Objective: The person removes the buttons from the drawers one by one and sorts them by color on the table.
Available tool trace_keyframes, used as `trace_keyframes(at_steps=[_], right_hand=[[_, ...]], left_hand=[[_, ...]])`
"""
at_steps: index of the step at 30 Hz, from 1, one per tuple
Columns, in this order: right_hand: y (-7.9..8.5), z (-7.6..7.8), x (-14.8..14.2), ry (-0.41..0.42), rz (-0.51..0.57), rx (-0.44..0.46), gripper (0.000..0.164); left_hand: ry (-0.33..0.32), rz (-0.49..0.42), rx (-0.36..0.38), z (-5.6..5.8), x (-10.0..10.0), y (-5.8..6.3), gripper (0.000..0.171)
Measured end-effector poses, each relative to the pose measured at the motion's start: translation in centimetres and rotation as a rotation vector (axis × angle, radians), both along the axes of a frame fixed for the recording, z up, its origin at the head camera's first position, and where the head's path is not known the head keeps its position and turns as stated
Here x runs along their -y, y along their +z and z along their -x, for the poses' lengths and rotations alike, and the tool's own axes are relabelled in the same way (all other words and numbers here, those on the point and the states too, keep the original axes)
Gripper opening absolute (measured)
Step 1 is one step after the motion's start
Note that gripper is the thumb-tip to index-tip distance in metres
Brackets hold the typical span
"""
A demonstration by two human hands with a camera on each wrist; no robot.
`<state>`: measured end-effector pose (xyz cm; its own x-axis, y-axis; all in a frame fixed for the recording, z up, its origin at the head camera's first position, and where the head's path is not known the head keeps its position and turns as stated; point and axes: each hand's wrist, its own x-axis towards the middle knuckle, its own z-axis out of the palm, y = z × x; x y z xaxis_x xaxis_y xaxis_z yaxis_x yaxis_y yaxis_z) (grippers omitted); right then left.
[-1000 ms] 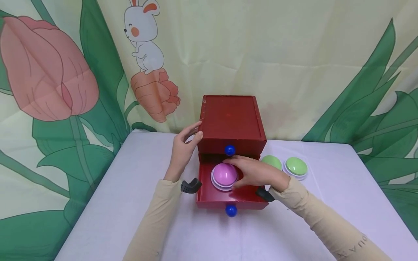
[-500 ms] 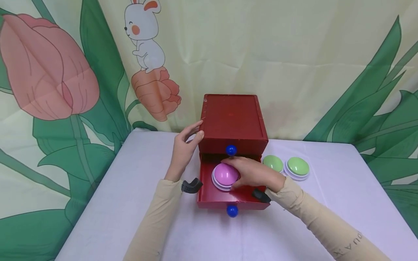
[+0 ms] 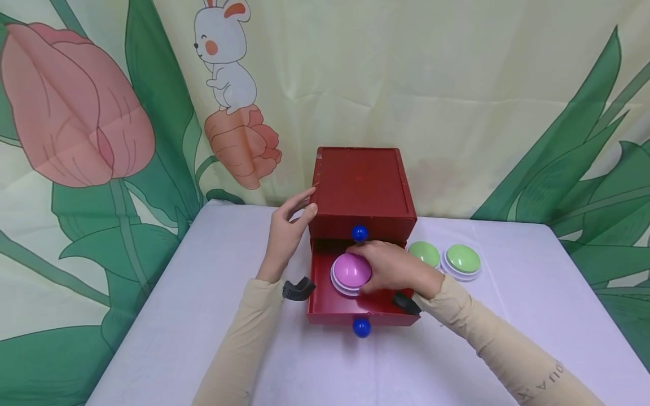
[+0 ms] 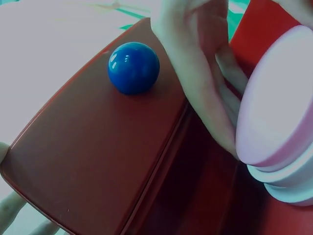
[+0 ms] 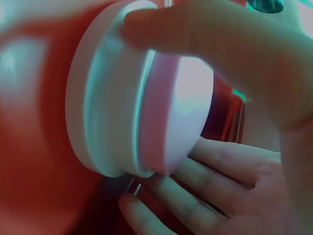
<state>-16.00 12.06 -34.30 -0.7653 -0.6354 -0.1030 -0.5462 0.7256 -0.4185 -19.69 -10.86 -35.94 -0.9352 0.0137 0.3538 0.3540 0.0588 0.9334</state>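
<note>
A pink domed push button (image 3: 352,270) on a white base sits inside the pulled-out lower drawer (image 3: 330,308) of a small red cabinet (image 3: 361,181). My right hand (image 3: 395,270) grips the button from its right side. In the right wrist view the thumb (image 5: 161,30) lies on the white base, with the other fingers around the opposite side. At the cabinet's upper left edge, my left hand (image 3: 285,234) rests with thumb and fingers spread against it. Its fingertips show at the cabinet's side in the left wrist view, where the pink button (image 4: 279,103) also appears.
Two green domed push buttons, a nearer one (image 3: 424,254) and an outer one (image 3: 462,258), stand on the white table (image 3: 213,316) right of the cabinet. Blue knobs mark the upper drawer (image 3: 330,227) and the lower one. A printed curtain (image 3: 437,113) hangs behind.
My right hand has shifted slightly left, its fingers and thumb drawing in on the pink button. The left hand stays at the cabinet edge. The view has shifted slightly.
</note>
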Motion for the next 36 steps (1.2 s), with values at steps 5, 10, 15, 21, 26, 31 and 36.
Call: trace_keyframes(at_steps=[5, 10, 15, 21, 26, 31, 36], right_hand=[[0.4, 0.0, -0.2, 0.010, 0.004, -0.024, 0.075], [1.0, -0.1, -0.6, 0.033, 0.001, -0.024, 0.075], [1.6, -0.3, -0.7, 0.059, 0.019, -0.038, 0.074], [2.0, -0.6, -1.5, 0.061, 0.031, -0.063, 0.076], [2.6, -1.1, -2.1, 0.052, 0.056, -0.069, 0.077], [3.2, -1.7, -2.8, 0.039, 0.065, -0.080, 0.077], [3.6, -2.4, -3.6, 0.018, 0.081, -0.094, 0.079]], left_hand=[[0.012, 0.001, -0.010, 0.1, 0.0, 0.1, 0.039], [0.008, 0.007, -0.008, 0.1, 0.0, 0.1, 0.039], [0.016, 0.015, -0.004, 0.2, 0.0, 0.1, 0.039], [0.011, 0.023, 0.002, 0.1, -0.1, 0.0, 0.039], [0.019, 0.016, 0.004, 0.0, 0.0, 0.1, 0.039], [0.016, 0.010, 0.007, -0.1, 0.0, 0.0, 0.039], [0.012, 0.008, 0.009, -0.1, -0.1, 0.0, 0.038]])
